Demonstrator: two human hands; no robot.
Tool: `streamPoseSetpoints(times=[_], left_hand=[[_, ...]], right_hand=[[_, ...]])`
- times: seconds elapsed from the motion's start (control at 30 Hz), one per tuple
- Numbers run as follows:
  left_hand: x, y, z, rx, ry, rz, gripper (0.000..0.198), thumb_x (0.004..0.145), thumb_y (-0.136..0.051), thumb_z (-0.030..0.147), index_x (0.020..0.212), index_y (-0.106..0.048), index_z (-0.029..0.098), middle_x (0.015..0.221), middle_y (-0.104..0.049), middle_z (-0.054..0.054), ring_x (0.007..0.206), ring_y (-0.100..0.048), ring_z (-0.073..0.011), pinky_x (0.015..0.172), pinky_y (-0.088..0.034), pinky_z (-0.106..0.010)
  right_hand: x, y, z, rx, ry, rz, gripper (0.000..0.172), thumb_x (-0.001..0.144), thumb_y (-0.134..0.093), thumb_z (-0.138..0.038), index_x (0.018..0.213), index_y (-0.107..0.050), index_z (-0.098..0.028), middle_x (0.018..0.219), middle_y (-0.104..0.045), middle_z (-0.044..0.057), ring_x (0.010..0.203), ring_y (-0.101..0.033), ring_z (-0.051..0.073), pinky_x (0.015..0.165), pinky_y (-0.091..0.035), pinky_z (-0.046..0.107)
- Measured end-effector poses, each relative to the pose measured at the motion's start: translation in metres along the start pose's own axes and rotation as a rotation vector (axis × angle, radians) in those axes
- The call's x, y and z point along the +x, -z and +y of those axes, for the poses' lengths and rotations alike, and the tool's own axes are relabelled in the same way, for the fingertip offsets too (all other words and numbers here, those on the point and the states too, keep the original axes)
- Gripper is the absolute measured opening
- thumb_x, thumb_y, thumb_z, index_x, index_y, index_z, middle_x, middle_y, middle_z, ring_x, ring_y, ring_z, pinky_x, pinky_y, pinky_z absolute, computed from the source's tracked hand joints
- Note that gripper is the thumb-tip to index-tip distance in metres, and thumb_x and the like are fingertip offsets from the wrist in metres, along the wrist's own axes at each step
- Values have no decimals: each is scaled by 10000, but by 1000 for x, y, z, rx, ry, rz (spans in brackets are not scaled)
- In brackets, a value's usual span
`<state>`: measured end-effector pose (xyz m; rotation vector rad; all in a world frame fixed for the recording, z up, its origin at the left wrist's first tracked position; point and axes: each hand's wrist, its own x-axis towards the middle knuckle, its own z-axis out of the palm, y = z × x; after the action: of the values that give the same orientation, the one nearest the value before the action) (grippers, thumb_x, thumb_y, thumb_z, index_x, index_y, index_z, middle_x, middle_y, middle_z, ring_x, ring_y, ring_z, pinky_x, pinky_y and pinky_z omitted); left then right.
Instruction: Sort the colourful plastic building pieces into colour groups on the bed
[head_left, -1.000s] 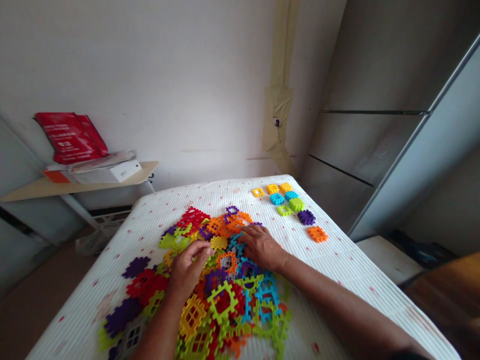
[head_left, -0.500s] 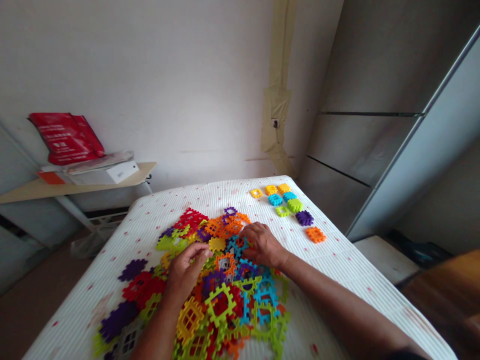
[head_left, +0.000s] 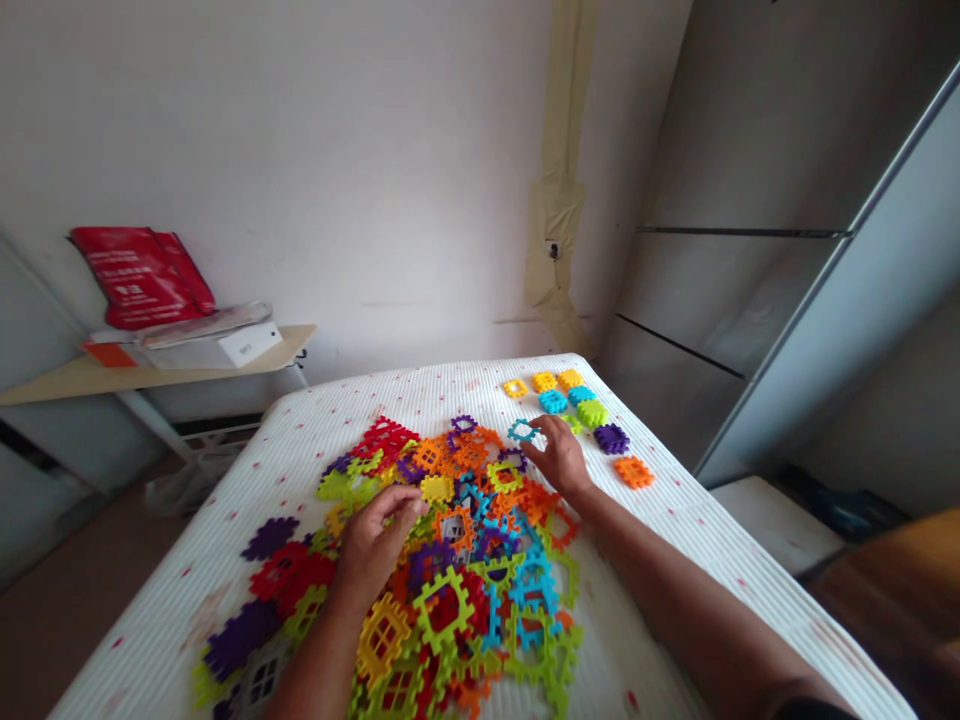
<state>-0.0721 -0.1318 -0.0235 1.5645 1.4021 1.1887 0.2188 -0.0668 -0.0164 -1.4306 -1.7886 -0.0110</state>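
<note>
My right hand [head_left: 559, 455] pinches a thin blue square frame block [head_left: 523, 430] with toothed edges, held just past the right side of the heap. My left hand [head_left: 375, 535] hovers over the heap, its fingers loosely curled and the thumb slightly apart from them; I see nothing held in it. Near its fingertips lies a solid yellow toothed block [head_left: 436, 489]. An orange frame block [head_left: 454, 528] sits a little right of that hand. The heap of interlocking blocks also shows a lime frame block [head_left: 444, 607] and a yellow window block [head_left: 383, 638].
At the table's far right are small groups of blocks: yellow [head_left: 544, 381], blue [head_left: 553, 401], lime [head_left: 592, 413], purple [head_left: 612, 438] and orange [head_left: 634, 472]. A white quilted cover [head_left: 667, 560] drapes the table. A side shelf [head_left: 296, 343] with a red bag [head_left: 142, 278] stands left.
My right hand has moved right and away from the heap, now carrying a blue frame block. Lime and orange blocks it covered now show. My left hand has stayed nearly in place.
</note>
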Motion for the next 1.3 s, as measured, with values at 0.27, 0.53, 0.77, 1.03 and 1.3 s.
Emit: streamPoseSetpoints(times=[0.27,0.53,0.77,1.03,1.3], left_hand=[[0,0,3,23,4,7,341,748,-570,490,897,-598,185,832,-701,-59,823,-647,-221,764,-486,-310],[-1,1,4,31,18,11,369,741,-562,516,897,-596,183,832,-699,-64,830,-647,-231,791,-481,-335],[-1,1,7,52,-9,12,337,746,-567,488,882,-606,182,835,-700,-65,812,-646,-226,773,-487,-330],[-2,0,9,43,-17,19,305,751,-571,464,866,-618,186,811,-702,-47,795,-652,-211,750,-492,-308],[-1,0,7,32,-35,75,303,762,-549,443,865,-629,169,823,-695,-62,812,-640,-210,778,-492,-322]], right_hand=[[10,-18,13,-388,-195,-262,163,787,-581,-333,887,-597,-205,935,-597,49,890,-550,172,678,-379,237],[29,-27,6,-476,-238,-313,161,822,-516,-302,932,-575,-200,1010,-593,57,846,-582,153,617,-368,234],[45,-44,13,-383,-223,-282,142,813,-494,-175,913,-595,-171,998,-604,89,801,-591,153,636,-391,240],[60,-58,26,-303,-199,-270,160,811,-459,-126,861,-610,-140,960,-615,104,823,-570,168,703,-413,246],[60,-61,34,-132,-185,-178,120,762,-489,-139,795,-604,-136,920,-616,101,826,-563,168,772,-419,259]])
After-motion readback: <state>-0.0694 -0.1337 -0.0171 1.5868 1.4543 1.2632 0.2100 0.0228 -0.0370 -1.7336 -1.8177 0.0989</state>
